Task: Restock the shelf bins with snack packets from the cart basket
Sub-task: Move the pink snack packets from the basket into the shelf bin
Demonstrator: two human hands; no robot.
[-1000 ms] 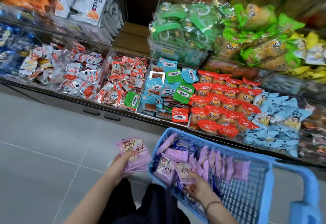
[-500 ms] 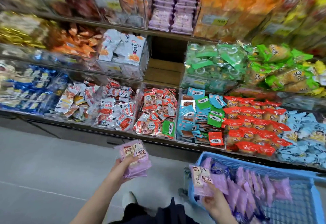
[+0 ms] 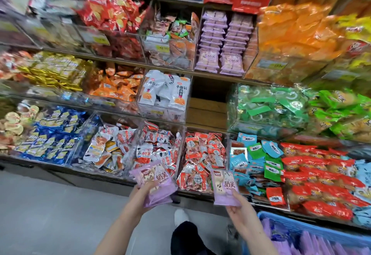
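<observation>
Background: shop shelving point(image 3: 120, 62) with three tiers of clear bins full of coloured snack packets; grey floor point(image 3: 50, 214) at 8 o'clock.
Readable writing: "奶芙" in dark characters on both held fronts, and fainter on the lowest packets at 1 o'clock. "小面筋" on the white packets point(image 3: 164, 90) just above centre. Yellow price tags point(image 3: 163, 48) on the bin fronts are too blurred to read.
Task item, look: pale purple pillow packet of glossy film. It shows a photo of a white block snack with dark specks, and a small red logo near the top corner.
Left hand point(image 3: 140, 196): at 7 o'clock, gripping the purple stack point(image 3: 155, 182), which is tilted with its face to the camera.
Count, left: at least two layered packets; exact number cannot be told.
Right hand point(image 3: 239, 214): at 5 o'clock, thumb over the lower edge of the single purple packet point(image 3: 224, 186), pinching it near upright.
Count, right: one seen.
Hands: apart; the two loads do not touch.
Purple shelf bin point(image 3: 222, 40): at 1 o'clock on the top tier. It holds matching packets in two stacks side by side; layers too blurred to count.
Cart basket point(image 3: 301, 227): blue, at 4 o'clock in the corner. Basket packets point(image 3: 321, 244) are purple and stand on edge; number cannot be told.
Other: one white shoe point(image 3: 180, 216) at 6 o'clock.
</observation>
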